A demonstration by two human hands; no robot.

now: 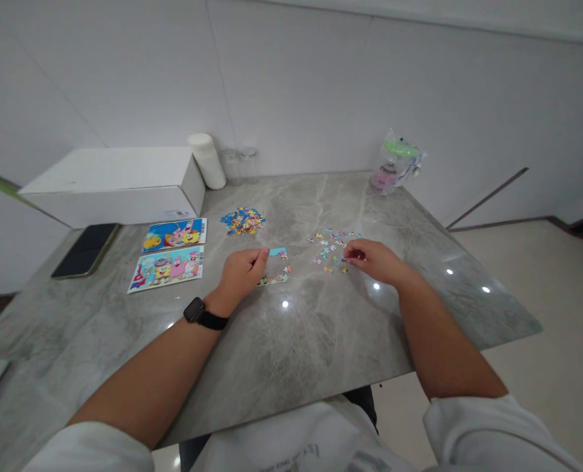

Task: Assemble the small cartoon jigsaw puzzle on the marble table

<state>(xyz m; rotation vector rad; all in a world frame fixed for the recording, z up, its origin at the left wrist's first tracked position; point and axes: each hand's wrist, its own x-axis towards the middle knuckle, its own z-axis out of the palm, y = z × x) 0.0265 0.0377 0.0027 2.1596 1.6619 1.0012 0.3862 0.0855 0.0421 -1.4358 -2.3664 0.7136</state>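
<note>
While left hand [240, 270] rests curled by the half-built colourful puzzle [275, 269], right hand [373, 259] pinches loose pieces [331, 249]

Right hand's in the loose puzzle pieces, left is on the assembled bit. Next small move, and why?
Probably lift the right hand with one piece from the scattered pieces and carry it left to the assembled section. The left hand rests at that section's edge, and the right fingertips sit pinched among the loose pieces.
</note>
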